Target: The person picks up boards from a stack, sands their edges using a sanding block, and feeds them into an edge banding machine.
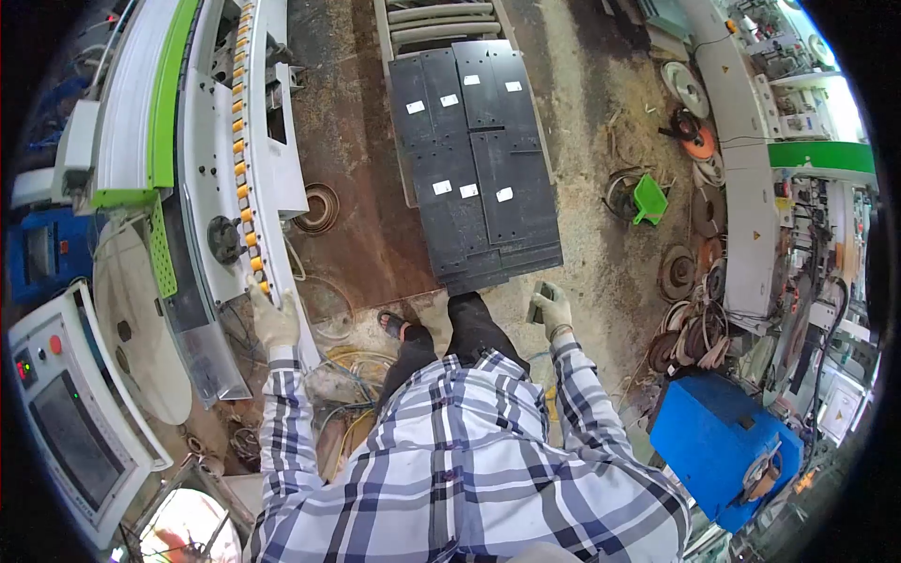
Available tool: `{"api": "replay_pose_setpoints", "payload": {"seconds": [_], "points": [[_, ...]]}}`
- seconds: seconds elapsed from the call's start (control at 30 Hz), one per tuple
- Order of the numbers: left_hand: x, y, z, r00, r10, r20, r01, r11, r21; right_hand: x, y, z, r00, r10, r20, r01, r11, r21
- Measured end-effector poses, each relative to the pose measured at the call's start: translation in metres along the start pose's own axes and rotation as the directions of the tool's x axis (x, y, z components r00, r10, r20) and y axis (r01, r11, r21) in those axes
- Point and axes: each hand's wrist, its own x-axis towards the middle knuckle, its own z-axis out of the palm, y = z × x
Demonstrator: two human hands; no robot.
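My left hand [275,321], in a pale work glove, rests at the near end of a conveyor rail [246,202] lined with yellow rollers. Its fingers look apart, with nothing held between them. My right hand [557,310], gloved too, grips a small dark rectangular block [540,304] beside my leg. In front of me lies a stack of dark grey panels [441,145] with small holes and several white labels [442,188]. The stack's near edge is close to my right hand but apart from it.
At left stand a green-and-white machine [141,103] and a control panel [80,422] with a screen. Rolls of edging strip [690,333] and a green dustpan [649,199] lie on the floor at right, near a blue box-shaped unit [718,450]. Cables [352,375] run near my feet.
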Motion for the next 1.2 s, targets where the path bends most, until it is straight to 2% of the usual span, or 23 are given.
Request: {"api": "replay_pose_setpoints", "payload": {"seconds": [0.07,0.17,0.27,0.33,0.4,0.43,0.5,0.53,0.57,0.6,0.63,0.67,0.73,0.77,0.8,0.83,0.87,0.93,0.97,1.03,1.1,1.17,1.2], "points": [[-0.001,0.003,0.002,1.000,-0.027,0.011,0.026,0.997,0.066,0.030,0.004,0.010,1.000,0.030,-0.007,-0.030,1.000,0.000],[-0.001,0.009,-0.002,0.987,-0.158,0.000,0.157,0.976,0.151,0.075,0.013,0.027,0.995,0.079,0.059,-0.052,0.929,-0.366],[-0.002,0.015,-0.001,0.990,-0.139,-0.032,0.142,0.960,0.241,0.125,0.052,0.052,0.989,0.133,0.067,-0.105,0.942,-0.319],[-0.005,0.013,0.003,0.994,-0.064,-0.086,0.084,0.963,0.257,0.124,0.033,0.085,0.980,0.160,0.118,-0.125,0.957,-0.263],[-0.010,0.040,-0.016,0.905,0.397,-0.157,-0.295,0.848,0.440,0.125,0.037,0.114,0.959,0.039,0.280,0.043,0.959,-0.280],[-0.009,0.046,-0.015,0.846,0.519,-0.119,-0.434,0.802,0.411,0.122,0.025,0.128,0.953,0.051,0.299,0.036,0.960,-0.278],[-0.016,0.082,-0.019,0.920,0.380,-0.097,-0.304,0.846,0.438,0.098,-0.015,0.153,0.940,0.047,0.337,0.084,0.928,-0.362],[-0.010,0.089,-0.026,0.988,0.115,-0.104,-0.056,0.891,0.451,0.078,-0.056,0.160,0.924,0.108,0.366,0.015,0.948,-0.317],[-0.004,0.069,-0.030,0.992,0.007,-0.125,0.046,0.908,0.417,0.091,-0.024,0.183,0.889,0.015,0.459,0.046,0.992,-0.121],[0.001,0.050,-0.033,0.984,-0.101,-0.145,0.150,0.911,0.383,0.078,-0.054,0.198,0.842,0.113,0.527,-0.139,0.990,0.010],[0.005,0.045,-0.039,0.980,-0.135,-0.144,0.179,0.917,0.358,0.076,-0.077,0.209,0.818,0.133,0.560,-0.115,0.991,-0.066],[0.007,0.055,-0.050,0.992,-0.085,-0.092,0.113,0.927,0.358,0.078,-0.080,0.223,0.802,0.008,0.598,0.036,0.997,-0.062],[0.018,0.094,-0.067,0.987,0.129,0.093,-0.148,0.960,0.238,0.047,-0.149,0.252,0.681,-0.145,0.718,0.314,0.943,-0.107],[0.025,0.116,-0.073,0.956,0.241,0.165,-0.263,0.957,0.123,0.030,-0.181,0.265,0.506,-0.291,0.812,0.537,0.843,-0.033],[0.034,0.128,-0.073,0.900,0.405,0.162,-0.389,0.913,-0.124,0.012,-0.217,0.280,0.290,-0.390,0.874,0.718,0.693,0.071],[0.040,0.167,-0.074,0.889,0.436,0.143,-0.410,0.895,-0.177,-0.004,-0.256,0.280,0.121,-0.455,0.882,0.819,0.548,0.171],[0.040,0.166,-0.077,0.896,0.426,0.124,-0.404,0.899,-0.167,-0.026,-0.278,0.289,0.049,-0.501,0.864,0.801,0.536,0.266],[0.044,0.158,-0.080,0.901,0.187,0.391,0.059,0.841,-0.537,-0.060,-0.318,0.300,0.000,-0.451,0.892,0.770,0.569,0.288],[0.048,0.147,-0.090,0.942,0.293,0.163,-0.209,0.894,-0.396,-0.066,-0.326,0.306,-0.010,-0.451,0.892,0.771,0.565,0.294],[0.051,0.128,-0.115,0.995,0.098,0.023,-0.082,0.923,-0.376,-0.073,-0.331,0.319,0.008,-0.676,0.737,0.775,0.469,0.423],[0.073,0.106,-0.136,0.926,-0.172,-0.337,-0.002,0.889,-0.458,-0.057,-0.312,0.321,0.272,-0.644,0.715,0.635,0.678,0.369],[0.109,0.035,-0.140,0.727,-0.475,-0.496,0.008,0.728,-0.685,-0.025,-0.278,0.316,0.525,-0.507,0.684,0.494,0.836,0.240],[0.130,-0.023,-0.133,0.679,-0.421,-0.601,0.032,0.835,-0.550,-0.003,-0.258,0.308,0.620,-0.401,0.675,0.393,0.903,0.175]]}}
